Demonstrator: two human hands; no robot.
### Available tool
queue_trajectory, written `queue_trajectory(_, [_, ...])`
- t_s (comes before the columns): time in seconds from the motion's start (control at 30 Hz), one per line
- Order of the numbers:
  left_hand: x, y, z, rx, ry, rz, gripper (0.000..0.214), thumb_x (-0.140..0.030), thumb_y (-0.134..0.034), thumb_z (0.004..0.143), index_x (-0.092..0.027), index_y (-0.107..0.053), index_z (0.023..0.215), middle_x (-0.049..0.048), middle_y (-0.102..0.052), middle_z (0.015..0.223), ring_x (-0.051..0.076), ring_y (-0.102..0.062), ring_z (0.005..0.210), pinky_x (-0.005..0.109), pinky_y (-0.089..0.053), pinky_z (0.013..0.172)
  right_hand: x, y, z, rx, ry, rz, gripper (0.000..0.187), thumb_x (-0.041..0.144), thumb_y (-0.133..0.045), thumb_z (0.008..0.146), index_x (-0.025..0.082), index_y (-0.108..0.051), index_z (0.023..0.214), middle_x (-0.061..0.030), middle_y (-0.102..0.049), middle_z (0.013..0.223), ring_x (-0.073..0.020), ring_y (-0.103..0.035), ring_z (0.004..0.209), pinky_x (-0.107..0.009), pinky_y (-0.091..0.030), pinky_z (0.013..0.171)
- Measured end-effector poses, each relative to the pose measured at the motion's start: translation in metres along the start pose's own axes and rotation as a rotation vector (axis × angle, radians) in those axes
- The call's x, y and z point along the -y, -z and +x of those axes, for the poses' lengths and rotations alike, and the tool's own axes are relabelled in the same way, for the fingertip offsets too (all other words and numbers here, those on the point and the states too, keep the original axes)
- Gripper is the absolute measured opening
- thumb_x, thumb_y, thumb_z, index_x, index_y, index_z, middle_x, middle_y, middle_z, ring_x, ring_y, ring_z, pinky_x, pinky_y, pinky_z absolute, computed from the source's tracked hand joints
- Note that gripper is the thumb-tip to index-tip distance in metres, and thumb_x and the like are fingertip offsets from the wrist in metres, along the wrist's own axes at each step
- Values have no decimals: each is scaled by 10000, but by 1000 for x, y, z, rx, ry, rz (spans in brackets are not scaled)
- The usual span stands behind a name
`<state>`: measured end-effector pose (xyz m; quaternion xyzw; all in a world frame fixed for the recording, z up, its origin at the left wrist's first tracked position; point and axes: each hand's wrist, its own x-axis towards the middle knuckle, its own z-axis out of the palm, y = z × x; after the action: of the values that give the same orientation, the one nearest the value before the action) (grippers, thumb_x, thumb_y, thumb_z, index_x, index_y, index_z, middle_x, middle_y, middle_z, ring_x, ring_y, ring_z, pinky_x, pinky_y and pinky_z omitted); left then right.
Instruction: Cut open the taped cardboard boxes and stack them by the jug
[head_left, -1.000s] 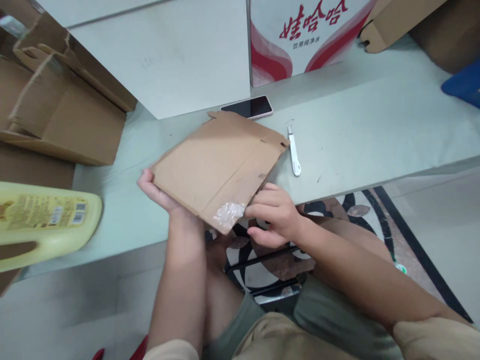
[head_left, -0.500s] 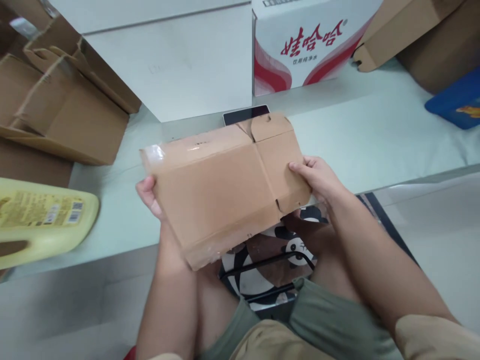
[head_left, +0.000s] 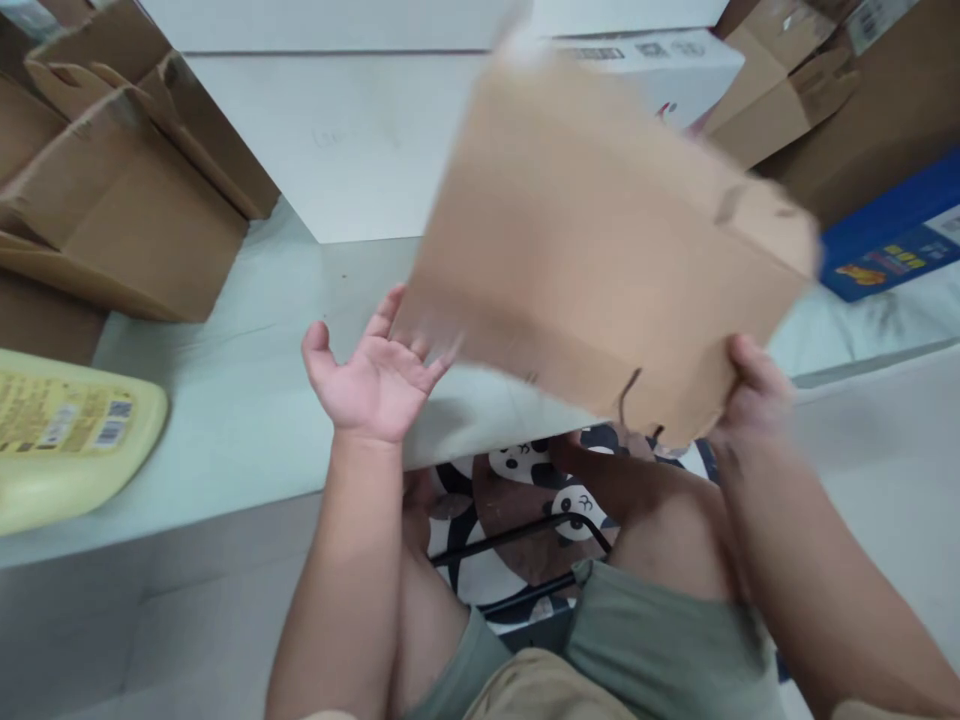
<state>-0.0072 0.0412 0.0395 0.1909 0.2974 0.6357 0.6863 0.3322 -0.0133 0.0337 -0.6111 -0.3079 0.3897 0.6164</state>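
Observation:
A flattened brown cardboard box (head_left: 600,240) is raised in the air in front of me, blurred by motion. My right hand (head_left: 754,395) grips its lower right corner, thumb on the near face. My left hand (head_left: 371,375) is open, palm up with the fingers spread, just under the cardboard's lower left edge; the fingertips are at or barely below it. Below both hands lies the pale green table (head_left: 247,400).
Open brown cartons (head_left: 112,190) stand at the left, a yellow plastic jug (head_left: 71,440) lies at the near left. A large white box (head_left: 337,140) stands behind, brown cartons (head_left: 817,90) and a blue box (head_left: 892,240) at the right. My knees and a patterned floor show below.
The cardboard has swung up and to the right. My left hand has let go of its left edge and opened. The right hand still holds the right end. The phone and white tool are hidden now.

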Motion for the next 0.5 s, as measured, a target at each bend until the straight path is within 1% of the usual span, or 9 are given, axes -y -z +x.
queue_trajectory(0.03, [-1, 0, 2, 4, 17, 3, 641, -738, -409, 857, -216, -707, 1079, 142, -740, 1248, 324, -707, 1164, 436, -618, 847, 4, 16, -1, -59, 61, -22, 381, 600, -758, 592, 273, -607, 720, -146, -752, 883, -385, -751, 963, -470, -584, 588])
queue_trajectory(0.1, [-1, -1, 5, -1, 28, 25, 639, -755, -429, 834, -232, -715, 1063, 146, -741, 1258, 358, -698, 1195, 481, -620, 851, 11, 50, -4, -93, 32, -99, 461, 633, -810, 565, 282, -515, 618, -96, -642, 688, -300, -698, 678, -385, -411, 393])
queue_trajectory(0.13, [-2, -1, 5, -7, 32, 26, 628, -758, -449, 821, -237, -720, 1043, 144, -752, 1230, 362, -709, 1168, 493, -622, 843, 12, 66, -4, -161, 16, -130, 516, 625, -849, 515, 283, -467, 578, -52, -544, 586, -235, -593, 509, -350, -288, 344])
queue_trajectory(0.17, [-1, -1, 5, -14, 39, 21, 620, -760, -468, 807, -236, -723, 1018, 144, -763, 1192, 360, -724, 1124, 501, -624, 831, 13, 81, -3, -244, 23, -151, 525, 576, -889, 478, 290, -461, 578, -19, -493, 554, -181, -498, 434, -343, -237, 348])
queue_trajectory(0.2, [-1, 0, 6, -22, 48, 13, 615, -761, -485, 796, -232, -726, 997, 144, -771, 1157, 355, -735, 1078, 509, -626, 819, 13, 93, -1, -334, 40, -168, 501, 528, -912, 459, 305, -484, 596, -1, -474, 547, -150, -443, 408, -353, -229, 363])
queue_trajectory(0.27, [0, 1, 6, -33, 62, -2, 601, -753, -511, 787, -221, -730, 963, 142, -781, 1096, 342, -747, 1000, 521, -627, 805, 14, 108, 11, -515, 103, -191, 422, 465, -910, 488, 339, -541, 648, -1, -509, 570, -152, -485, 438, -401, -299, 404])
queue_trajectory(0.33, [1, 2, 7, -42, 68, -11, 588, -742, -522, 787, -216, -736, 937, 136, -785, 1044, 330, -749, 945, 522, -629, 794, 21, 111, 37, -631, 154, -231, 329, 457, -864, 590, 334, -564, 648, -36, -576, 611, -188, -603, 520, -426, -368, 433])
queue_trajectory(0.4, [2, 2, 9, -53, 69, -14, 584, -737, -521, 788, -212, -742, 915, 130, -785, 999, 319, -747, 900, 517, -630, 780, 35, 103, 78, -670, 195, -284, 277, 381, -795, 719, 297, -554, 611, -75, -651, 678, -188, -669, 573, -401, -425, 441])
queue_trajectory(0.5, [5, 1, 12, -64, 72, 5, 582, -742, -515, 794, -215, -742, 890, 124, -777, 948, 308, -740, 851, 518, -625, 778, 63, 78, 158, -628, 279, -335, 254, 122, -676, 814, 242, -552, 627, -62, -699, 721, -83, -633, 516, -325, -498, 511])
